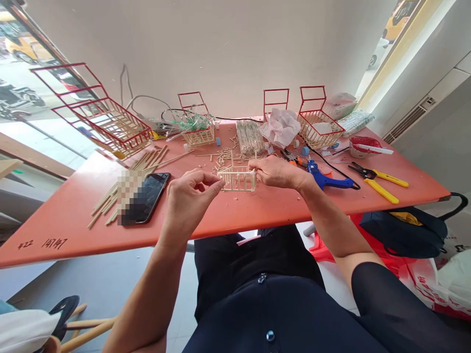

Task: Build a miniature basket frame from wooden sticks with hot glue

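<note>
A small unpainted basket frame of thin wooden sticks stands on the orange table in front of me. My left hand is at its left end, thumb and forefinger pinched together at the corner. At the opposite end, my right hand has its fingers closed on the upper right corner of the frame. Two short sticks rise from the frame's far side. Close behind it lie cut stick pieces. Beyond my right hand rests a blue glue gun.
Long sticks and a phone lie on the left. Yellow-handled cutters and a red-stained bowl are at right. Several red-trimmed stick baskets stand along the back, near crumpled white plastic and a bundle of clear glue sticks.
</note>
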Demonstrator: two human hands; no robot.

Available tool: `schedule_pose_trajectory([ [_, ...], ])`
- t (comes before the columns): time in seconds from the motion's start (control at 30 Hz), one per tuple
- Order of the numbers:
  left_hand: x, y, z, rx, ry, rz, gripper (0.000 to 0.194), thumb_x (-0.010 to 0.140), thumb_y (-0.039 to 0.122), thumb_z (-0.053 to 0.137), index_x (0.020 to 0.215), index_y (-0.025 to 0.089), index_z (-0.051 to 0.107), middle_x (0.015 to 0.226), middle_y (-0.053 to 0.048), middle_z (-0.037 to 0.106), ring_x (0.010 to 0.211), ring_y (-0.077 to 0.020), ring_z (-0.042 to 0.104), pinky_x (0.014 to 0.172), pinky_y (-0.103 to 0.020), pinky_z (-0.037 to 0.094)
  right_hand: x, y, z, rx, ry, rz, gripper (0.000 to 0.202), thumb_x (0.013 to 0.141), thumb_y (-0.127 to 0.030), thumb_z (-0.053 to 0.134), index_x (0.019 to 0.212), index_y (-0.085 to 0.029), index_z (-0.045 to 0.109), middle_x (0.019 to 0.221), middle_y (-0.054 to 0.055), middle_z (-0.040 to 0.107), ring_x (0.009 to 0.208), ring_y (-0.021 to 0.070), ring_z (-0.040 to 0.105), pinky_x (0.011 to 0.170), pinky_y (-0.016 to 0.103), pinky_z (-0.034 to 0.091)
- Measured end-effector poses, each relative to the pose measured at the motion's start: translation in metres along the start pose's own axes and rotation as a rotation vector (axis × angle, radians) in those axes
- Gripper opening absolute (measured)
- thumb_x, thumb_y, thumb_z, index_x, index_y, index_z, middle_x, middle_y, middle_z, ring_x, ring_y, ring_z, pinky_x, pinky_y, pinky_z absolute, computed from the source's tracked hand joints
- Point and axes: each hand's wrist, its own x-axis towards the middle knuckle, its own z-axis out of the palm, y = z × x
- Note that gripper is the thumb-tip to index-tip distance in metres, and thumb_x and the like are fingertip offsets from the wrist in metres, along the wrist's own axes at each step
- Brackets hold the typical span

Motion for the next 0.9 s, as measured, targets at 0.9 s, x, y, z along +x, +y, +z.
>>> schedule_pose_trajectory([
  [0.9,0.0031,-0.0038,0.0093,0.071,0.042,-0.034,0.018,0.078,0.037,0.078,0.065,0.025,0.075,0.069,0.000,0.072,0.068,-0.0183,0.060,0.071,-0.032,0.045,-0.0064,-0.0063,0.0044,-0.023,0.035,0.044,0.032,0.103,-0.022,0.044,0.121,-0.018,0.070,0.114,0.013,0.081,0.090,0.0246,0.068,0.066,0.033,0.028],
])
